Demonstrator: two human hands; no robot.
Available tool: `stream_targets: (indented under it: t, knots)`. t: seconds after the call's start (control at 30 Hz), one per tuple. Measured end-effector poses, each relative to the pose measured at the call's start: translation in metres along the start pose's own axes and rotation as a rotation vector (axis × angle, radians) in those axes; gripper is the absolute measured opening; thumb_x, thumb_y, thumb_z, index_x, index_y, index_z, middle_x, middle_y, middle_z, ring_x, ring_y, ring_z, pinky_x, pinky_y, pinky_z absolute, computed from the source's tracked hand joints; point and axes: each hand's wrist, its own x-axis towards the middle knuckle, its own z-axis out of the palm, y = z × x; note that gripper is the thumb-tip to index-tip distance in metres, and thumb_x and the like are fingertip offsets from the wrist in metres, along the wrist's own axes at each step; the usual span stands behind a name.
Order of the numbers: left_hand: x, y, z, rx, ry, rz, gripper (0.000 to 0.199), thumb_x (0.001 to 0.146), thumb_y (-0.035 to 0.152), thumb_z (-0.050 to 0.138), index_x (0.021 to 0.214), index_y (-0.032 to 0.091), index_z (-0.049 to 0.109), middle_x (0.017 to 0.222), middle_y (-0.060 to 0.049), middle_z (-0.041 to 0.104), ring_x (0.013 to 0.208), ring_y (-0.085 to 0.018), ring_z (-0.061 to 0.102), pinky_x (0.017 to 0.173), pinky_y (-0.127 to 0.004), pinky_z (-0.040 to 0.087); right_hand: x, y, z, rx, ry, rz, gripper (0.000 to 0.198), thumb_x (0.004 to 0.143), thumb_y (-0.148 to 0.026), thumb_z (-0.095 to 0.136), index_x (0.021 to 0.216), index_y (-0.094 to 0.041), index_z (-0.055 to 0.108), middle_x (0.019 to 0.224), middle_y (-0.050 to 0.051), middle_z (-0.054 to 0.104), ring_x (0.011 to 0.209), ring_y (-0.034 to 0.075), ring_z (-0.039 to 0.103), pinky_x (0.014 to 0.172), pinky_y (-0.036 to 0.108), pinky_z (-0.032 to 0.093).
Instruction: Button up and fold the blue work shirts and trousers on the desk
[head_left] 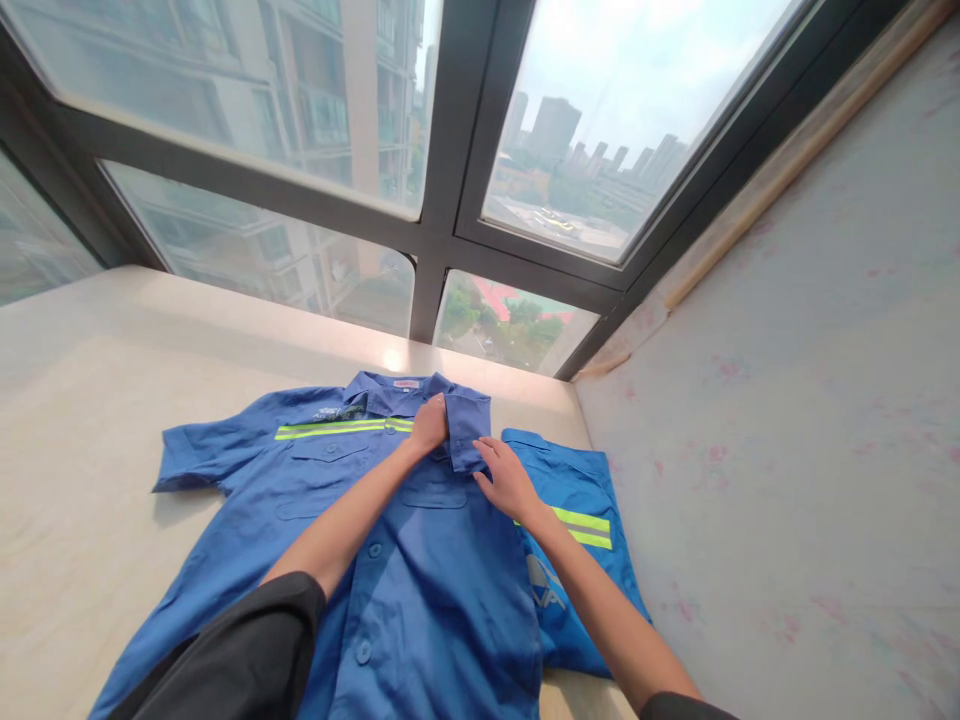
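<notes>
A blue short-sleeved work shirt lies front up on the pale surface, its collar toward the window and a yellow-green reflective stripe across the chest. The sleeve on the right is folded inward over the chest; the other sleeve stays spread out to the left. My left hand is closed at the inner edge of the folded sleeve, its fingertips partly hidden. At the sleeve's outer edge rests my right hand, thumb and fingers apart, touching the cloth.
A brighter blue folded garment with a reflective stripe lies beside the shirt on the right, partly under my right arm. Dark-framed windows rise behind the pale ledge. A flower-patterned wall bounds the right side.
</notes>
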Motion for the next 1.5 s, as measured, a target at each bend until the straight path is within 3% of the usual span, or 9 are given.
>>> stream_targets:
  t: [0.2, 0.43, 0.57, 0.77, 0.97, 1.13, 1.3, 1.4, 1.5]
  knots:
    - [0.001, -0.006, -0.035, 0.032, 0.105, -0.140, 0.041, 0.097, 0.017, 0.032, 0.126, 0.011, 0.060, 0.126, -0.018, 0.064, 0.121, -0.028, 0.058, 0.102, -0.045, 0.047, -0.028, 0.001, 0.011, 0.034, -0.289, -0.083, 0.056, 0.080, -0.022, 0.070, 0.136, -0.018, 0.059, 0.147, 0.017, 0.050, 0.137, 0.032, 0.046, 0.113, 0.047, 0.038]
    - [-0.005, 0.044, -0.005, 0.129, -0.179, 0.525, 0.048, 0.097, 0.036, 0.042, 0.141, 0.017, 0.051, 0.156, -0.010, 0.040, 0.150, -0.024, 0.024, 0.122, -0.043, 0.018, -0.007, -0.027, 0.006, -0.107, -0.144, -0.052, 0.044, 0.087, -0.022, 0.062, 0.130, -0.014, 0.060, 0.136, 0.018, 0.058, 0.128, 0.031, 0.053, 0.109, 0.045, 0.041]
    - [-0.002, 0.034, 0.022, 0.172, -0.308, 0.447, 0.054, 0.097, 0.044, 0.041, 0.143, 0.016, 0.049, 0.154, -0.012, 0.043, 0.148, -0.026, 0.030, 0.121, -0.048, 0.020, -0.015, -0.022, 0.026, -0.228, -0.182, 0.028, 0.064, 0.085, -0.031, 0.070, 0.139, -0.004, 0.051, 0.145, 0.028, 0.048, 0.137, 0.038, 0.043, 0.113, 0.049, 0.037]
    - [-0.001, 0.016, 0.038, 0.178, -0.259, 0.342, 0.064, 0.096, 0.053, 0.039, 0.148, 0.016, 0.044, 0.156, -0.014, 0.039, 0.147, -0.030, 0.031, 0.120, -0.051, 0.021, -0.042, -0.015, 0.065, -0.365, -0.190, 0.084, 0.079, 0.092, -0.049, 0.059, 0.147, 0.004, 0.039, 0.155, 0.032, 0.030, 0.146, 0.041, 0.027, 0.117, 0.053, 0.027]
    - [-0.008, 0.026, 0.030, 0.201, -0.183, 0.306, 0.049, 0.097, 0.037, 0.042, 0.137, 0.010, 0.055, 0.149, -0.019, 0.048, 0.144, -0.030, 0.037, 0.118, -0.048, 0.027, -0.043, -0.012, 0.069, -0.392, -0.190, 0.075, 0.080, 0.092, -0.052, 0.056, 0.148, 0.003, 0.038, 0.155, 0.031, 0.029, 0.146, 0.042, 0.026, 0.117, 0.055, 0.027]
    - [-0.038, 0.006, -0.017, 0.222, -0.098, 0.292, 0.043, 0.094, 0.029, 0.049, 0.132, 0.012, 0.056, 0.149, -0.016, 0.049, 0.143, -0.026, 0.038, 0.116, -0.041, 0.032, -0.032, -0.016, 0.048, -0.410, -0.256, 0.055, 0.070, 0.093, -0.051, 0.055, 0.141, 0.000, 0.049, 0.150, 0.030, 0.040, 0.141, 0.039, 0.039, 0.112, 0.046, 0.035]
    - [-0.082, -0.060, -0.110, 0.271, 0.039, 0.108, 0.038, 0.096, 0.028, 0.044, 0.128, 0.014, 0.057, 0.132, -0.017, 0.061, 0.121, -0.027, 0.056, 0.099, -0.041, 0.046, 0.008, -0.047, 0.027, -0.383, -0.272, 0.247, 0.045, 0.098, -0.049, 0.046, 0.108, -0.012, 0.070, 0.114, 0.024, 0.067, 0.106, 0.035, 0.065, 0.090, 0.045, 0.050]
    - [-0.107, -0.111, -0.167, 0.344, 0.120, -0.126, 0.037, 0.095, 0.029, 0.043, 0.125, 0.013, 0.057, 0.129, -0.018, 0.060, 0.120, -0.030, 0.055, 0.098, -0.043, 0.044, 0.041, -0.083, 0.031, -0.270, -0.089, 0.076, 0.034, 0.097, -0.038, 0.051, 0.118, -0.014, 0.064, 0.118, 0.020, 0.066, 0.109, 0.032, 0.062, 0.095, 0.043, 0.047]
    - [-0.126, -0.162, -0.209, 0.489, 0.052, -0.480, 0.044, 0.093, 0.038, 0.048, 0.126, 0.011, 0.054, 0.131, -0.021, 0.058, 0.124, -0.034, 0.051, 0.098, -0.043, 0.042, 0.079, -0.128, 0.055, -0.083, -0.017, -0.168, 0.034, 0.095, -0.032, 0.054, 0.125, -0.016, 0.058, 0.127, 0.016, 0.063, 0.119, 0.029, 0.057, 0.102, 0.039, 0.044]
